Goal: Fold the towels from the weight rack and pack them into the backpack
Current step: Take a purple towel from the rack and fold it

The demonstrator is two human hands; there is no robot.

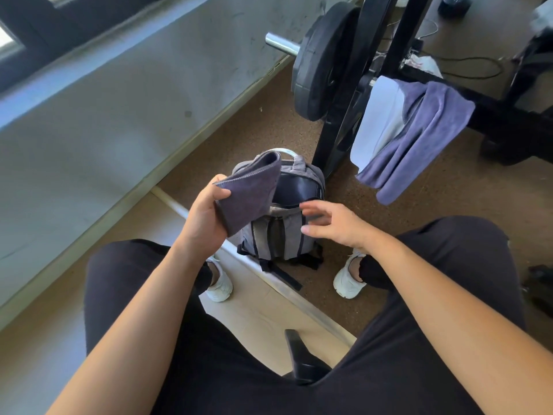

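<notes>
Open backpack (pixel 282 236) between shoes (pixel 347 283), rack post (pixel 339 124) just behind. Left grip (pixel 203 223) pinching folded towel (pixel 248 196), long axis slanting up-away above mouth; right grip (pixel 338 224) relaxed, empty.

No readable writing
Nothing legible is showing on the backpack (pixel 279 238), the folded towel (pixel 248 196), the hanging towels (pixel 419 130) or the weight plate (pixel 317 70).

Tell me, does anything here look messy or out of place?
Only mildly: a purple towel and a pale towel hang bunched and lopsided over the rack. The backpack stands open on the floor. Nothing looks spilled or damaged.
</notes>
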